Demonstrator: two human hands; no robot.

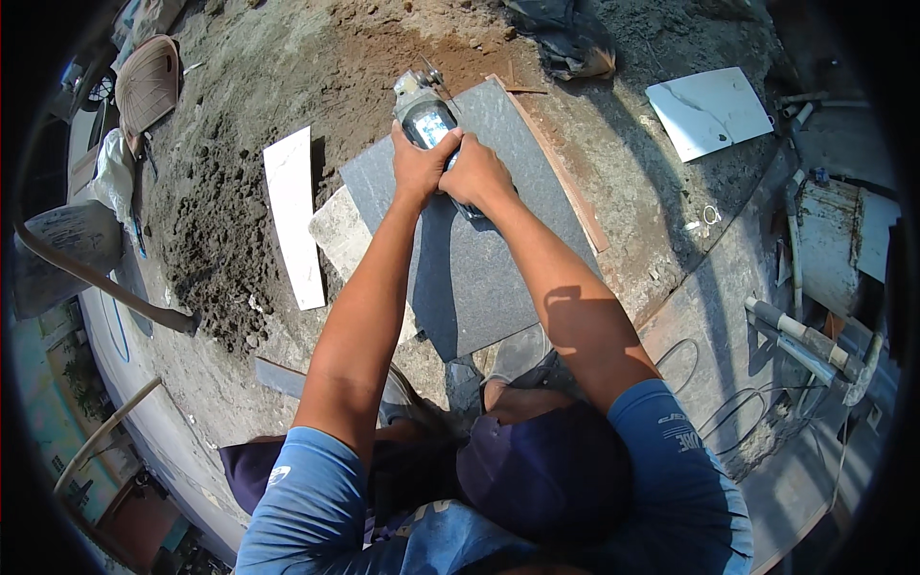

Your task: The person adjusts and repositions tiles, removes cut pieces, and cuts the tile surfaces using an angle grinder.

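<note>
While left hand (416, 171) and right hand (479, 174) both grasp the grinder (430, 125), fingers wrapped round its body, across the grey tile's (508, 278) far edge, cutting appears in hand, the next move seemingly calling for steady two-handed guidance.

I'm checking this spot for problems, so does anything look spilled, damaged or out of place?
Yes. Dark, crumbly dirt lies strewn over the ground at left. The grey tile sits askew to the pale slab, which juts past its left edge. At far right, a white panel has brown, rust-like stains.
</note>
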